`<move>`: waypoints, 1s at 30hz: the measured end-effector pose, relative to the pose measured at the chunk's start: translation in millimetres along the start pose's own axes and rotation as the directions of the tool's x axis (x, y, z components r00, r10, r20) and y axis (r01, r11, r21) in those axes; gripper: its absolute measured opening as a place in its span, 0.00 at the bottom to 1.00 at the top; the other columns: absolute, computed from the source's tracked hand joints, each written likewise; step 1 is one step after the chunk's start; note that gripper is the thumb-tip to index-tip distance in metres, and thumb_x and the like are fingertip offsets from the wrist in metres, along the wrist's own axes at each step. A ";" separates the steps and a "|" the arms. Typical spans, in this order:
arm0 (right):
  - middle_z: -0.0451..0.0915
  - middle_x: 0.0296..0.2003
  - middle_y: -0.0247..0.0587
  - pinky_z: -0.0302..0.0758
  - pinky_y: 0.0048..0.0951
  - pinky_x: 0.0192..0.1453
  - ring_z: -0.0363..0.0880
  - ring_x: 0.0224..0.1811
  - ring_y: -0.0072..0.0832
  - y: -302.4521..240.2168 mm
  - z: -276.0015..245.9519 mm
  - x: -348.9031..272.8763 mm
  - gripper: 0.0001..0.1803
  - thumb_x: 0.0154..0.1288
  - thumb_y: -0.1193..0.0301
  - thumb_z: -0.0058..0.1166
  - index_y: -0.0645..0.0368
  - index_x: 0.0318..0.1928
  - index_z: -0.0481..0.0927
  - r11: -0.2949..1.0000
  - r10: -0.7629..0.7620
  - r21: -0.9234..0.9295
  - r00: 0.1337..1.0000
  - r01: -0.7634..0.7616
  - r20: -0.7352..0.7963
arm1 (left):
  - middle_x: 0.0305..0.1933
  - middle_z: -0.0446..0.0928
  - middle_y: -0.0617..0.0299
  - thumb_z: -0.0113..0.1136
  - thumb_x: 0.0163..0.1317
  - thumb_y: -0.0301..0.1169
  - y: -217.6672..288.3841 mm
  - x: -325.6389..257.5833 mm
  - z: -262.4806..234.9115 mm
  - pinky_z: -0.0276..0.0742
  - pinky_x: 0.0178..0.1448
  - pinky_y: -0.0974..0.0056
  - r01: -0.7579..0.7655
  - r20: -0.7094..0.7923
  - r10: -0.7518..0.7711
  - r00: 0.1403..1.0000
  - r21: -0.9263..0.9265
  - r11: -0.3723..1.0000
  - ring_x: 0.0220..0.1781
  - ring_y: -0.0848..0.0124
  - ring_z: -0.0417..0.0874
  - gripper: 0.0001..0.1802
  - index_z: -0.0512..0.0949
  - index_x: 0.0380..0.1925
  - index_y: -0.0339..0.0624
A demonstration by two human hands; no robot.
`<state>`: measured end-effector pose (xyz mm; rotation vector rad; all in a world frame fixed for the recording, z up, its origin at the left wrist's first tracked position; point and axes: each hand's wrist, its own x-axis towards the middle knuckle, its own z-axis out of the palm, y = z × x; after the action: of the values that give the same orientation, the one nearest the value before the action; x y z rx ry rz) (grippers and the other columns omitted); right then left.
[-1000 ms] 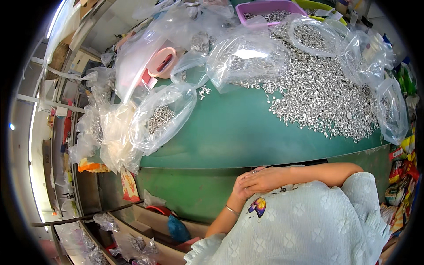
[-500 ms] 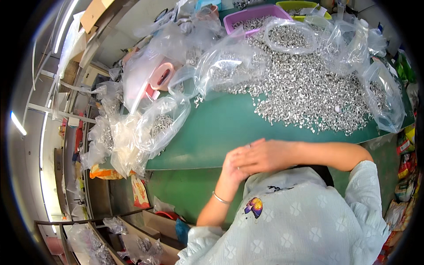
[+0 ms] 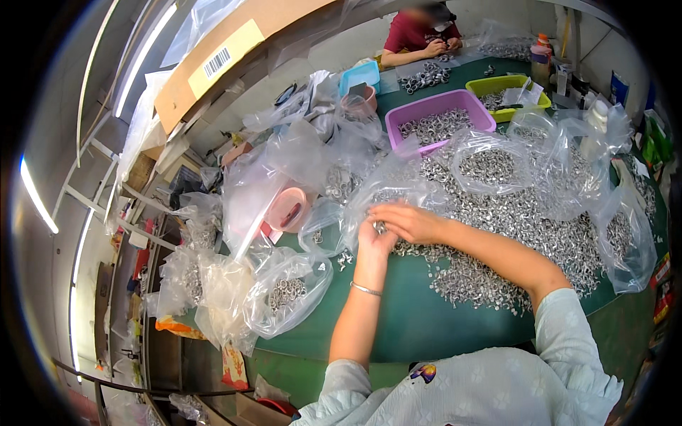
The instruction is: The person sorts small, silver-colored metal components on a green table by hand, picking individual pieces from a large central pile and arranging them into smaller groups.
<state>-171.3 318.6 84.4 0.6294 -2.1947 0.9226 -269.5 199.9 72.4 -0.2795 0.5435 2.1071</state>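
My left hand is raised over the green table, fingers pinched around small silver metal rings. My right hand lies just beside and above it, fingers spread over the edge of a large heap of silver rings. A thin bracelet sits on my left wrist. A clear plastic bag lies right behind both hands. Whether the right hand holds a ring is hidden.
Clear bags of rings: one at the table's left edge, others at the back and right. A purple bin, yellow bin, blue bin and pink tub stand around. A person in red works at the far end.
My head has lifted, so the far end of the table shows. Both hands have moved from near my chest out onto the table to the ring heap.
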 end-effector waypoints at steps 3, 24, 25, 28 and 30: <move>0.75 0.54 0.52 0.71 0.41 0.62 0.74 0.57 0.46 21.3 -4.6 15.3 0.18 0.65 0.74 0.49 0.64 0.55 0.73 0.947 0.310 -0.102 0.950 -0.304 0.042 | 0.66 0.61 0.35 0.34 0.69 0.32 1.3 21.9 31.9 0.54 0.74 0.42 -0.219 -0.135 0.219 0.966 0.011 0.976 0.70 0.48 0.62 0.26 0.58 0.62 0.23; 0.77 0.52 0.53 0.61 0.45 0.67 0.71 0.61 0.42 -14.2 -22.5 38.4 0.19 0.56 0.69 0.54 0.59 0.50 0.79 0.667 0.507 -0.739 0.787 -0.100 0.351 | 0.63 0.68 0.49 0.51 0.60 0.17 -2.0 -55.4 21.4 0.68 0.59 0.67 -0.480 0.417 0.679 0.604 0.871 -0.108 0.58 0.70 0.71 0.37 0.51 0.70 0.31; 0.79 0.48 0.53 0.63 0.46 0.65 0.74 0.58 0.43 -16.7 -19.3 41.4 0.18 0.59 0.67 0.54 0.59 0.50 0.79 0.766 0.412 -0.640 0.807 -0.056 0.423 | 0.59 0.71 0.49 0.52 0.61 0.18 1.1 -58.7 14.7 0.69 0.58 0.67 -0.422 0.391 0.581 0.714 0.902 -0.089 0.55 0.67 0.73 0.35 0.54 0.69 0.31; 0.80 0.45 0.51 0.65 0.47 0.63 0.76 0.55 0.43 -24.3 -35.5 37.3 0.17 0.63 0.63 0.54 0.59 0.49 0.79 0.801 0.597 -0.486 0.510 -0.349 0.619 | 0.49 0.79 0.47 0.55 0.61 0.21 2.1 -84.3 10.3 0.72 0.58 0.64 -0.367 0.448 0.314 0.837 0.885 -0.286 0.49 0.57 0.80 0.30 0.62 0.65 0.31; 0.80 0.46 0.49 0.66 0.46 0.64 0.76 0.52 0.47 13.1 -27.1 -8.4 0.23 0.65 0.58 0.54 0.57 0.56 0.73 0.816 0.553 -0.498 0.645 -0.293 0.527 | 0.43 0.82 0.46 0.57 0.61 0.23 -12.5 -99.8 9.0 0.73 0.58 0.60 -0.462 0.691 0.150 0.707 0.612 -0.642 0.46 0.49 0.82 0.28 0.66 0.62 0.32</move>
<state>-163.6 348.8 86.9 0.2376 -3.1661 0.4877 -203.5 137.4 116.2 1.5627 2.5256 1.1097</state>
